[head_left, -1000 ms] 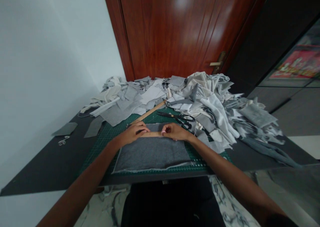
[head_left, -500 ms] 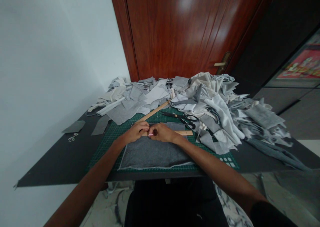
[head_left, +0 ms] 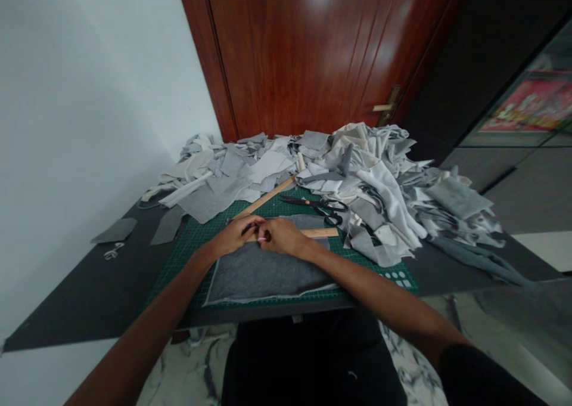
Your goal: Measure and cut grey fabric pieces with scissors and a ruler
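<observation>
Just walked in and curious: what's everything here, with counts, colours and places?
Door: 1, reddish-brown, back
Wall: 1, white, left
Cabinet: 1, dark, right
Display: 1, red, upper right
Floor: 1, marbled, below
Table: 1, dark, centre
Mat: 1, green, on the table
Cloth: 1, grey, on the mat
Near strip: 1, tan, across the cloth
Far strip: 1, tan, beyond the cloth
Scissors: 1 pair, black, on the mat
Scraps: many, grey and white, table's back and both sides
Small tangle: 1, white, table's left
Lap: 1, black-clothed, bottom centre
Left hand: 1, bare, at near strip
Right hand: 1, bare, over near strip
</observation>
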Motion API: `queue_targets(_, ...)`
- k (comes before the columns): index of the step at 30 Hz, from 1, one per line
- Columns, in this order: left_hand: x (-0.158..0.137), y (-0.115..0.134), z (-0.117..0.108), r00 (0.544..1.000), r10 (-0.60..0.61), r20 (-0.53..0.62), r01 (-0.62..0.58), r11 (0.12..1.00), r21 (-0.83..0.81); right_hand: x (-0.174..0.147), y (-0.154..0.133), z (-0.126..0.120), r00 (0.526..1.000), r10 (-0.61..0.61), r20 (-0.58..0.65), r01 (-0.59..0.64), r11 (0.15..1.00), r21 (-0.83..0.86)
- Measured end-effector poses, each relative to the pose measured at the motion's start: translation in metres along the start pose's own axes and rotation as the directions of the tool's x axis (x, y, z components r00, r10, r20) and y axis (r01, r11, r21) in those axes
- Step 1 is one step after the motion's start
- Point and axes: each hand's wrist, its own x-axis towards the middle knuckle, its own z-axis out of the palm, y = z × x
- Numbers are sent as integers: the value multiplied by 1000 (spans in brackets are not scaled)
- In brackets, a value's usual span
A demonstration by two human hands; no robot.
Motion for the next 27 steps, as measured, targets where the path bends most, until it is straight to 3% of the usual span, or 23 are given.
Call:
queue_targets(8, 2, -1, 0, 999, 39, 28, -39, 999, 15, -27, 28, -18, 1000, 14, -22, -14, 1000, -10)
queue_targets(13, 2, 2, -2, 997, 59, 56, -62, 997, 39, -53, 54, -33, 996, 82, -41, -83, 997, -6)
queue_targets(17, 4, 7, -4, 991, 106, 77, -110, 993, 44, -62, 63, -39, 993, 83, -78, -67, 979, 190)
queue_targets(22, 3, 4, -2, 993, 105, 61, -107, 994, 36, -45, 66, -32, 997, 64, -30, -38, 844, 535)
queue_targets(27, -4, -8, -7, 993, 120, 19, -121, 990, 69, -30, 72, -24, 991, 131, 34, -126, 799, 588)
